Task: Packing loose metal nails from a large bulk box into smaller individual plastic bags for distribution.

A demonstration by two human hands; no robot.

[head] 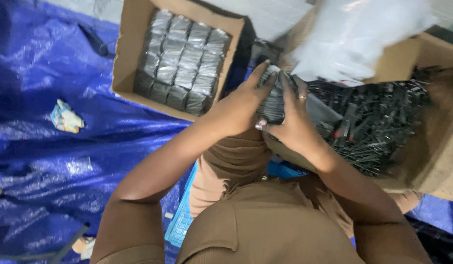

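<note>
Nearest the camera: brown ribbed garment [265,225] fills the bottom of the view, a light blue slatted object [180,222] peeks out beside it, mostly covered. Two bare forearms run up from there.

Left hand [238,107] and right hand [292,122] meet at centre, both closed on one grey foil-wrapped bundle [271,100]. Left grip: fingers laid flat along the bundle's left side and top. Right grip: fingers curled over its right side, a ring on one finger. The bundle sits between the palms, above the knees, just at the near edge of the big box; long axis runs roughly near-to-far, tilted slightly right at the top. Most of it is hidden by the fingers, ends not readable.

Right of the hands: one large cardboard box [431,151] holding a loose heap of dark thin metal pieces [378,127], too many and too tangled to count; box cut off at the right edge. Above it one clear plastic bag [353,34], blurred.

Farther left: one smaller cardboard box [126,58] packed with wrapped grey bundles [185,58] in rows, about four across by five deep, exact count unsure.

Floor: blue tarp [45,146], one crumpled paper scrap [66,117] well apart from the hands.
</note>
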